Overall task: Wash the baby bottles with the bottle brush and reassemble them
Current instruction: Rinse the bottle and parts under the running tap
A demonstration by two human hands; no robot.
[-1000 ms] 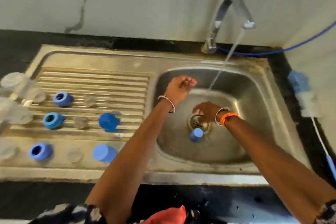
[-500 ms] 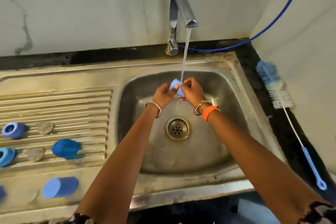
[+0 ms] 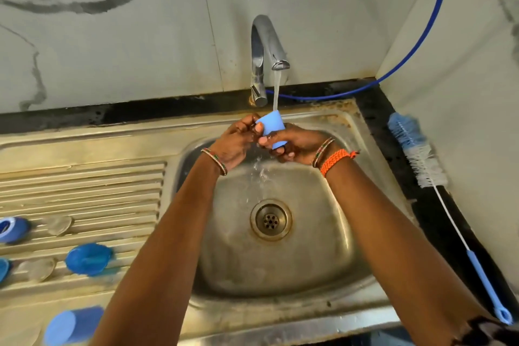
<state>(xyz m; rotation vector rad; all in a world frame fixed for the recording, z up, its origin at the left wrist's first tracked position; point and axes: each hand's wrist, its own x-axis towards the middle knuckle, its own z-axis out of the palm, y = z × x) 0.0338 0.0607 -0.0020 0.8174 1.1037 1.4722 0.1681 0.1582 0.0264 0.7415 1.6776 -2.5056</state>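
cap: light blue bottle cap (image 3: 271, 128) held up under the tap stream, above the back of the sink basin (image 3: 323, 233)
right hand (image 3: 295, 146): fingers curled round the cap's lower end, clamped on it
left hand (image 3: 234, 143): fingertips pinch the cap's upper rim; rest of fingers bent
tap (image 3: 266, 48): running, water hits the cap & splashes down toward the drain (image 3: 271, 220)
brush: bottle brush (image 3: 421, 160) lies on the dark counter strip, R of sink, bristles at the back, blue handle toward the front
drainboard (image 3: 84, 185): L of basin; blue domed cap (image 3: 88, 258), another light blue cap (image 3: 73, 326) on its side at front, blue rings at the L edge, clear pieces btw them – too blurred to tell which parts
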